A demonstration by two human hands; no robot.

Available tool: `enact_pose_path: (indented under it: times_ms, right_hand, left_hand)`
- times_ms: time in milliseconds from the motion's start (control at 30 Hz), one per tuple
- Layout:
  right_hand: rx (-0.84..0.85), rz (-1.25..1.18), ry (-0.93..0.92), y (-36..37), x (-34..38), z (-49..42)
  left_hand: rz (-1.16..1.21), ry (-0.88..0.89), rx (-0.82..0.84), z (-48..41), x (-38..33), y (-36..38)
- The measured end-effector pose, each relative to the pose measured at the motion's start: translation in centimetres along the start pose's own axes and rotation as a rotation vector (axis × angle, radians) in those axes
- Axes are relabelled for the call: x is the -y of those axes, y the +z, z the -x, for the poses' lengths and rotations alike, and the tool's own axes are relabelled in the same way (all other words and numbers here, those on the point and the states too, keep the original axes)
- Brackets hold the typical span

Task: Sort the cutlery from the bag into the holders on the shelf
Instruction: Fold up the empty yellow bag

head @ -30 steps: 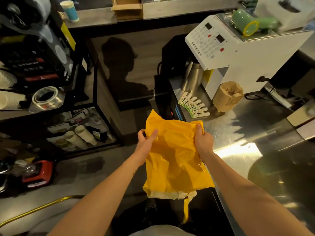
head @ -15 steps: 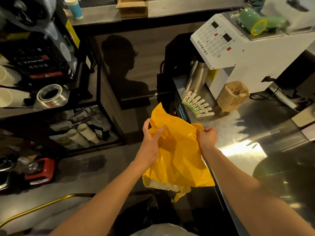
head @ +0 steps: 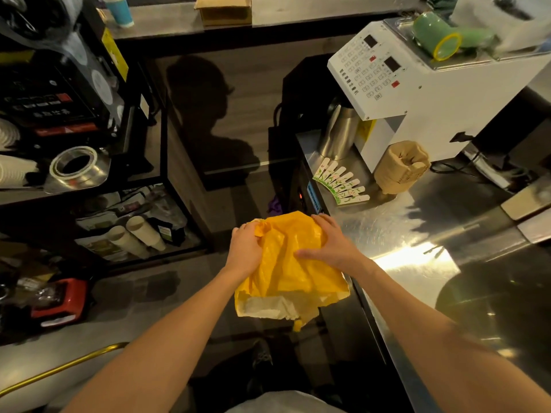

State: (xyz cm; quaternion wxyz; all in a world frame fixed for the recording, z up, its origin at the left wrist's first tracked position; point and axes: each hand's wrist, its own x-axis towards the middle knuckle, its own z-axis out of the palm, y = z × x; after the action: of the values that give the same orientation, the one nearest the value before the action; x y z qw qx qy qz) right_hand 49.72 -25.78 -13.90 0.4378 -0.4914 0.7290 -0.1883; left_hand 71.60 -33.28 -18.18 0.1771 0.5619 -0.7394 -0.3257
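Gripping crumpled yellow bag (head: 286,272): L hand (head: 244,248), R hand (head: 331,242)

The left hand (head: 246,248) grips the upper left corner of a crumpled yellow bag (head: 286,281). The right hand (head: 331,242) lies over its top, fingers bent round the far edge, beside the steel counter (head: 417,234).

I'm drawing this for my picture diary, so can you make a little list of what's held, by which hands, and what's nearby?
Held: yellow bag, crumpled
Left hand: grips its top left corner
Right hand: fingers bent over its top
Cutlery: none in sight
Nearby: steel counter, white machine, tape roll on black shelf
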Motion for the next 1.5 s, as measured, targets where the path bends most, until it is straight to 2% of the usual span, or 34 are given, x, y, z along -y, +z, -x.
enact_pose_path:
  times_ms: [67, 167, 233, 300, 367, 467, 533, 600, 700, 800, 900, 967, 1067, 1167, 1267, 1367, 1500]
  right_hand:
    - [-0.002, 0.125, -0.041, 0.3, -0.1, -0.3]
    - [-0.139, 0.187, -0.051, 0.4, -0.5, -1.2]
    - [-0.173, 0.291, -0.038, 0.6, -0.6, -2.1]
    - [-0.202, 0.391, -0.025, 0.7, -0.8, -2.8]
    - [-0.240, 0.392, -0.012, 1.0, -1.0, -3.5]
    - [-0.328, 0.302, -0.034, 1.7, -1.4, -4.3]
    - [-0.346, 0.149, 0.016, 2.1, -1.2, -4.6]
    - [-0.354, 0.108, 0.096, 2.6, -0.6, -5.0]
    - [-0.414, 0.140, 0.155, 3.7, 0.4, -5.5]
    - [-0.444, 0.028, 0.137, 5.0, 0.8, -6.3]
    - [-0.357, -0.198, 0.105, 5.9, 1.4, -6.9]
    - [-0.217, -0.376, 0.135, 6.8, 2.1, -7.0]
    - [-0.085, -0.498, 0.142, 7.9, 2.1, -7.6]
    - [-0.097, -0.360, 0.075, 9.0, 0.5, -9.3]
    - [-0.115, -0.154, 0.009, 10.3, -2.4, -12.4]
    - [-0.044, 0.005, 0.074, 11.8, -5.7, -14.6]
    - [0.062, 0.087, 0.091, 14.2, -10.2, -17.4]
  left_hand:
    - [0.025, -0.049, -0.009, -0.1, 0.2, -0.2]
    - [-0.039, -0.122, -0.054, -0.7, 0.8, -0.6]
    - [-0.054, -0.155, -0.076, -1.1, 1.3, -0.9]
    - [0.096, -0.179, -0.077, -1.1, 1.3, -1.2]
    - [0.247, -0.216, -0.050, -1.3, 1.2, -1.5]
    - [0.333, -0.257, 0.062, -1.1, 1.4, -1.7]
    - [0.416, -0.259, 0.210, -0.9, 1.5, -1.9]
    - [0.504, -0.245, 0.376, -0.7, 1.3, -2.0]
    - [0.399, -0.195, 0.481, -1.0, 1.3, -1.2]
    - [0.141, -0.264, 0.357, -2.1, 2.7, 0.0]
    - [-0.016, -0.313, 0.195, -3.0, 2.8, 0.2]
    - [-0.049, -0.335, 0.093, -3.6, 2.4, 0.3]
    - [-0.009, -0.322, 0.091, -4.7, 2.2, 1.0]
    - [0.186, -0.274, 0.239, -5.1, 3.8, 2.9]
    - [0.285, -0.293, 0.339, -5.9, 6.2, 5.5]
    - [0.255, -0.310, 0.379, -6.8, 8.1, 7.8]
    - [0.204, -0.383, 0.443, -8.2, 11.6, 12.0]
